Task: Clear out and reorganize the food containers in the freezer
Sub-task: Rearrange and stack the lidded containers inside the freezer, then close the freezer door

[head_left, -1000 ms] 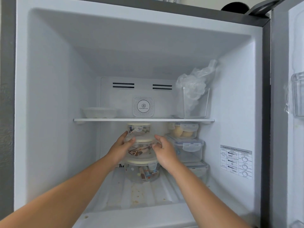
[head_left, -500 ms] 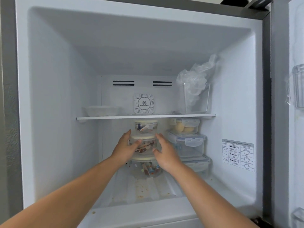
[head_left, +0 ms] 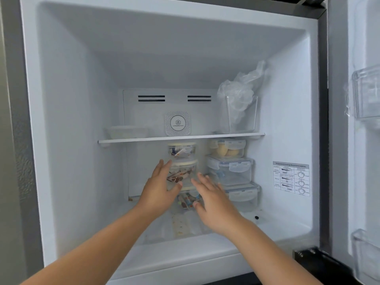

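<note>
**In the freezer: both hands spread at the round-container stack**

Inside the open freezer (head_left: 61,120), lower compartment, centre: stack of three round containers (head_left: 182,171) w/ cream lids, wrapped snacks visible inside. Top one sits just under the shelf (head_left: 181,138); bottom one rests on the freezer floor.

Left hand (head_left: 159,188) on the stack's left side, fingers (head_left: 162,167) extended and spread, released, not closed on anything; thumb lies across the front of the middle container. Contact w/ the container can't be confirmed, slight blur.

Right hand (head_left: 213,200) in front of the stack's lower right, fingers also splayed, palm down, nothing gripped; it partly hides the bottom container.

Right of the stack: three clip-lid rectangular containers (head_left: 231,169) stacked, top one holding pale yellow food.

On the shelf: shallow white tray (head_left: 127,131) at left, round vented deodorizer (head_left: 177,122) at the back centre, clear bin (head_left: 240,114) w/ crumpled plastic bags (head_left: 238,91) at right.

Label sticker (head_left: 291,178) on the right inner wall. Door (head_left: 362,120) open at right, w/ clear door bins.
</note>
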{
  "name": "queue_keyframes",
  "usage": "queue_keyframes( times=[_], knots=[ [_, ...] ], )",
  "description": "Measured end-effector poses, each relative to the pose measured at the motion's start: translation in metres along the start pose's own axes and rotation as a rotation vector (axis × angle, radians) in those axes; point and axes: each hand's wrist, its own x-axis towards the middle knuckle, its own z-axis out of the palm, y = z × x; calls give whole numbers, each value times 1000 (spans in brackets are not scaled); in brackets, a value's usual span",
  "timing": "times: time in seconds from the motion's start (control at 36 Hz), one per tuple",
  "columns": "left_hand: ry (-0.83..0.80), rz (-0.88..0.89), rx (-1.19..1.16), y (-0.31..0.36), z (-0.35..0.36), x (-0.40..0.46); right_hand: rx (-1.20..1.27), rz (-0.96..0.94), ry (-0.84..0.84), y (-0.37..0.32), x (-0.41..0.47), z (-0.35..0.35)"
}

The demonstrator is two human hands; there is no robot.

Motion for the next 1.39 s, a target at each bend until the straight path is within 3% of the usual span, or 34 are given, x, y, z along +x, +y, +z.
queue_keyframes(
  times=[0.14, 0.33, 0.64, 0.83, 1.39],
  knots=[
    [-125, 77, 337, 17, -5, -27, -120, -28, 30, 3, -26, -1],
    [-186, 203, 448, 32, -13, -73, -170, -25, 42, -2, -72, -21],
    [-119, 382, 336, 83, -18, -151, -206, -9, 84, -23, -149, -69],
    [-151, 396, 177, 128, -13, -204, -281, 31, 180, -46, -224, -118],
    [-215, 612, -117, 312, -5, -308, -458, 160, 270, -107, -417, -253]
  ],
)
